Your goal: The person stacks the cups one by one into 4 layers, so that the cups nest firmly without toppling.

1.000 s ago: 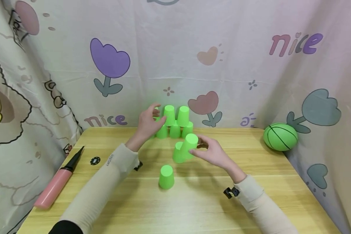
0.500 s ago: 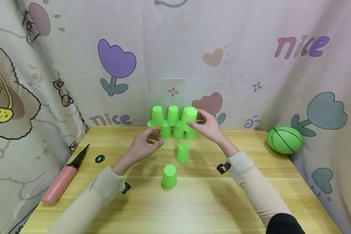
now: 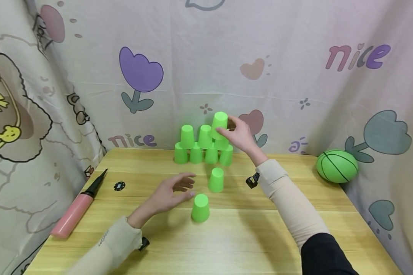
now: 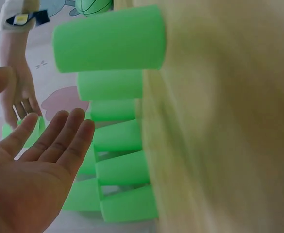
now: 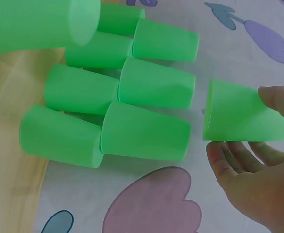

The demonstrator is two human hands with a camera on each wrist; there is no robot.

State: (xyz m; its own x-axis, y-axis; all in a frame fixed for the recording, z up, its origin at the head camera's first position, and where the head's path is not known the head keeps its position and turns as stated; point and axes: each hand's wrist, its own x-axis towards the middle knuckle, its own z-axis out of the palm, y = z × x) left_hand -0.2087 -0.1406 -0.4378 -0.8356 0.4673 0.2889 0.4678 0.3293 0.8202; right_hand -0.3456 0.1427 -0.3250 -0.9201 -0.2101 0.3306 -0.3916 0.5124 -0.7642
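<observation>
Evidently, the right hand (image 3: 240, 134), thumb and fingers pinching, has raised a green tapered plastic cup (image 3: 220, 121) above the three-cup second tier (image 3: 205, 136), apparently now complete; the left hand (image 3: 166, 196), loosely spread, is empty.

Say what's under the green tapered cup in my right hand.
A gap, then the upper row of three green tapered cups. The wall of the held green cup hides its inside.

right wrist view: foreground cup (image 5: 40, 24) cut off | head view: sleeve lettering (image 3: 103, 237) illegible
</observation>
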